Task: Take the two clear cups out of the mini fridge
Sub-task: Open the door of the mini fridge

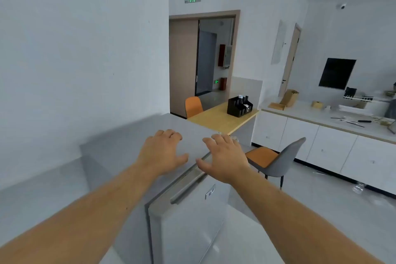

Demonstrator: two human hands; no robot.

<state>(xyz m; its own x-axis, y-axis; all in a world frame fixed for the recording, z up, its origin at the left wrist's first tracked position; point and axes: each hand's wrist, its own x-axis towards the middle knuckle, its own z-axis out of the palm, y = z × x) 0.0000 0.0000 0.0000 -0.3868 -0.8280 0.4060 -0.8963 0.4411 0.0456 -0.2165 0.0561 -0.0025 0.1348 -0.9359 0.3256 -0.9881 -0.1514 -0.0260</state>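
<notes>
Grey, smooth boxy mini fridge [188,210], door closed, under both spread, empty hands [162,152] [222,156].

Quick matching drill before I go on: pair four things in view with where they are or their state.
Things:
1. mini fridge door
2. left hand
3. black organizer
4. grey chair

Places or states:
A. on the yellow table
B. shut
C. on the floor, right of the fridge
D. over the fridge top, fingers spread

Pairs: 1-B, 2-D, 3-A, 4-C
</notes>
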